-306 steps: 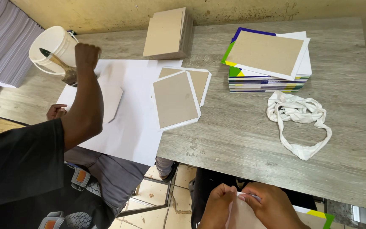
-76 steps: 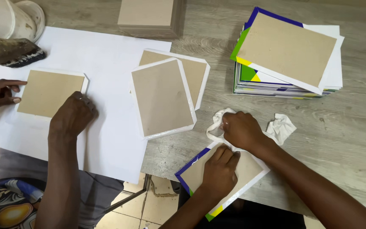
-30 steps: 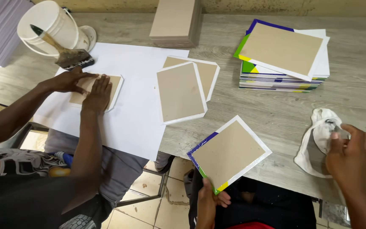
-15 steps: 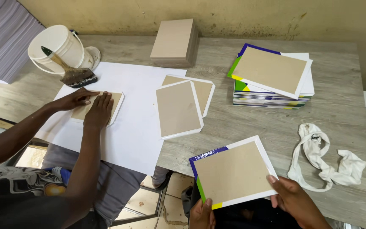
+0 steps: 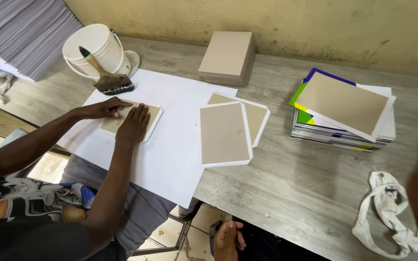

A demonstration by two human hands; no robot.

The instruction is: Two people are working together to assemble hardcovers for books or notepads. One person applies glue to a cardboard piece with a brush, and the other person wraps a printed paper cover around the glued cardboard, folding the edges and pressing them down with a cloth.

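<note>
Gone since before: held cover; two boards (image 5: 226,133) beside white cloth (image 5: 388,212).

You are looking at a small bookbinding or stationery workshop. The grey wood-grain worktop (image 5: 286,183) carries a white plastic bucket (image 5: 97,48) with a dark, wide glue brush (image 5: 106,77) at its far left corner. A stack of plain brown cardboard boards (image 5: 227,57) sits along the far edge, below a stained yellow wall (image 5: 267,21). A pile of colourful printed cover sheets (image 5: 344,116) lies toward the right edge. A large white paper sheet (image 5: 170,140) overhangs the near edge.
</note>
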